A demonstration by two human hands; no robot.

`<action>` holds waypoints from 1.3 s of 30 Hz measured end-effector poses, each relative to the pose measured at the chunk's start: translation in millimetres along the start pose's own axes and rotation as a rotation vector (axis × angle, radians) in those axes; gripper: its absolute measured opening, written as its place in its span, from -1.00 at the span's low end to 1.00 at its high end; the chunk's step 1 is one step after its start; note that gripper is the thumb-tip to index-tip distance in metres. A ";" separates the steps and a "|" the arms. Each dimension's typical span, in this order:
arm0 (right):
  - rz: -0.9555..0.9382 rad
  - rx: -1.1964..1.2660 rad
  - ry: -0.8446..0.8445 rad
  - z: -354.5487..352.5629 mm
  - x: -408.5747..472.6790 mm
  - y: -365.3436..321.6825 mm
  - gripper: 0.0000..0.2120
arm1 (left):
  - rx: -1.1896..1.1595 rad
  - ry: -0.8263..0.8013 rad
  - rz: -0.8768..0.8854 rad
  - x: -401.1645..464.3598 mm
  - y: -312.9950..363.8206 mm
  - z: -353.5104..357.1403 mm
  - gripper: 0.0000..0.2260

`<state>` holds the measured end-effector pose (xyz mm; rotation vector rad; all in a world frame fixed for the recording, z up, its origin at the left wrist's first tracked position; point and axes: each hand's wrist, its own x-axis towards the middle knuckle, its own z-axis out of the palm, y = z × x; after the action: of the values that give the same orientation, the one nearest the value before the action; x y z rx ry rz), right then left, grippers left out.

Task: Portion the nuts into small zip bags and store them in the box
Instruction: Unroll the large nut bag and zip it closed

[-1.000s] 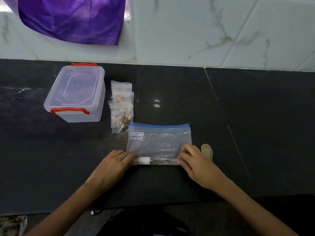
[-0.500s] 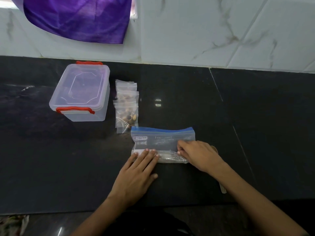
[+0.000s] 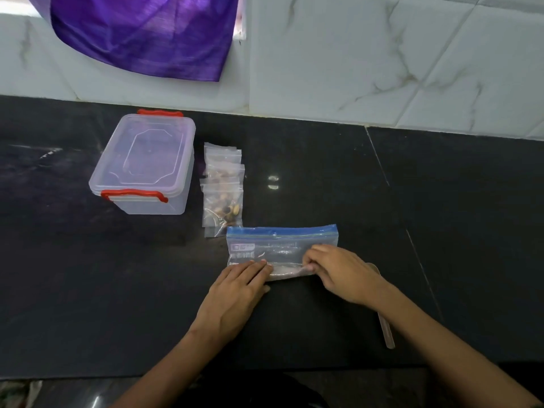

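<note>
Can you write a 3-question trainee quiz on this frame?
1. True or false: the box has its lid on.
2. Where do the small nut bags lie? A) inside the box B) on the counter right of the box C) under the big bag
3. Fill in: the left hand lies flat on the big bag, while the right hand ____ its folded edge.

Key: 1 true; 2 B; 3 pinches
</note>
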<state>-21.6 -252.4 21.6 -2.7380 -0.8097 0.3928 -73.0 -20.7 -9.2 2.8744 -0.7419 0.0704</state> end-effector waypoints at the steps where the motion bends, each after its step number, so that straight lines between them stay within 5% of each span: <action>1: 0.020 0.030 -0.048 -4.0 5.2 0.2 -0.85 | -0.008 -0.002 -0.010 1.6 -1.4 -0.2 -0.71; 5: 0.069 0.058 -0.123 -6.5 19.8 3.1 -0.80 | -0.123 -0.071 -0.081 14.2 -0.9 -10.7 -0.59; 20: 0.142 0.007 -0.251 -12.6 45.6 6.4 -0.69 | -0.228 -0.060 -0.180 39.9 -10.4 -8.3 -0.63; 25: 0.144 0.295 -0.263 -19.6 52.3 20.2 -0.73 | -0.208 -0.046 -0.216 50.7 -13.6 -7.8 -0.74; 28: 0.213 0.667 -0.151 -22.4 56.6 35.1 -0.95 | -0.440 -0.028 -0.339 57.3 -22.6 -7.7 -0.87; 33: 0.333 0.863 0.168 -10.3 58.2 41.9 -0.73 | -0.795 0.162 -0.582 61.4 -32.7 -8.8 -0.74; 37: 0.296 0.599 0.331 2.0 49.8 28.7 -0.76 | -0.164 0.351 -0.482 55.5 -24.2 -7.5 -0.72; 39: 0.203 0.158 0.418 10.9 46.3 22.0 -0.78 | 0.014 0.417 -0.375 55.1 -25.4 -4.6 -0.77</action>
<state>23.0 -242.5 -4.1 -2.6220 -0.3781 -0.0789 -12.5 -24.2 -3.6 2.8116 -0.1237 0.6015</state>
